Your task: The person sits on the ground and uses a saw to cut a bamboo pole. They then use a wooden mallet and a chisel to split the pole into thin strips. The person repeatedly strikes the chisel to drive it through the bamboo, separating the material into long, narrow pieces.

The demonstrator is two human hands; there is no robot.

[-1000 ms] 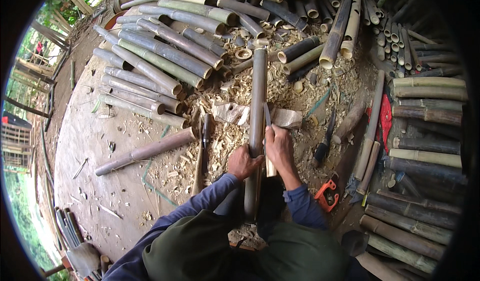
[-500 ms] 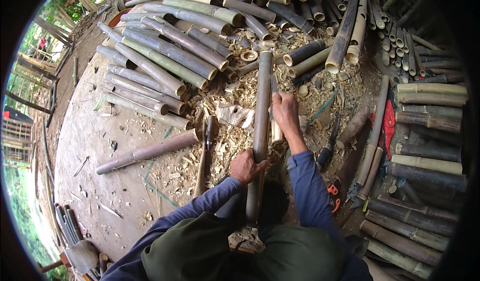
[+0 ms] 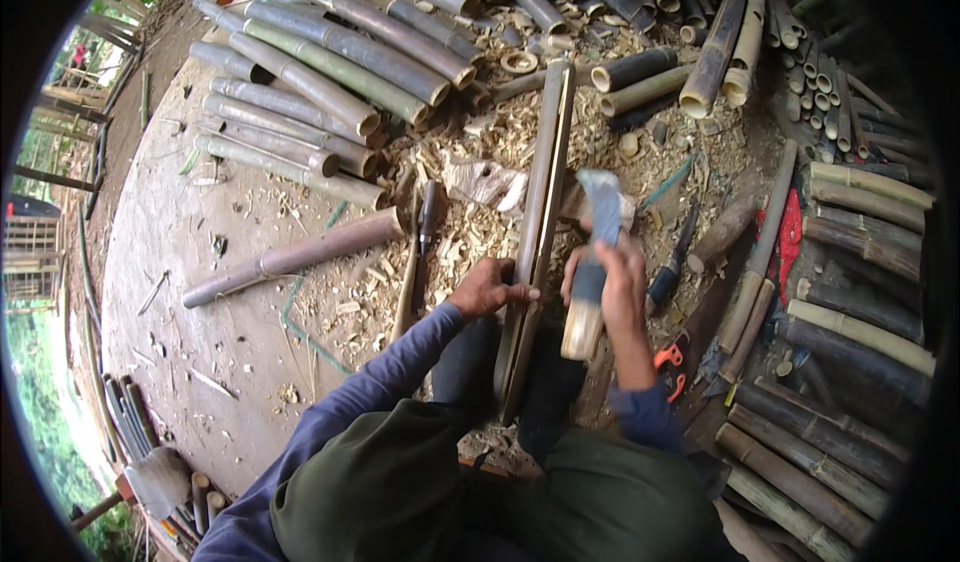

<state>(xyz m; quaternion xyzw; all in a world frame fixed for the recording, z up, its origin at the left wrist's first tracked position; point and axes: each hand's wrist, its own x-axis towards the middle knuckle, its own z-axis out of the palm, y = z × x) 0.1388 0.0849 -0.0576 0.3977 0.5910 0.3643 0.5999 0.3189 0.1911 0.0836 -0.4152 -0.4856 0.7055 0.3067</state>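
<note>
A long grey-brown bamboo pole (image 3: 540,177) stands tilted between my knees, with a pale lengthwise split open along its right side. My left hand (image 3: 487,289) is closed round its lower half, the thumb lying across the front near the split. To the right of the pole, my right hand (image 3: 622,277) grips a billhook (image 3: 604,212) by its handle, which has a dark wrapping and a bare wooden end. The blade points up and away from me, apart from the pole and blurred by motion.
Pale wood chips (image 3: 470,237) cover the ground around a wooden block (image 3: 485,184). Cut bamboo (image 3: 340,52) lies at far left, with more stacked bamboo (image 3: 860,232) at right. A dark-handled blade (image 3: 672,272) and an orange-handled tool (image 3: 672,367) lie right of my arm.
A long split now shows down the pole, which leans more to the right at its top. My right hand has swung the billhook off the pole, to the right and nearer me.
</note>
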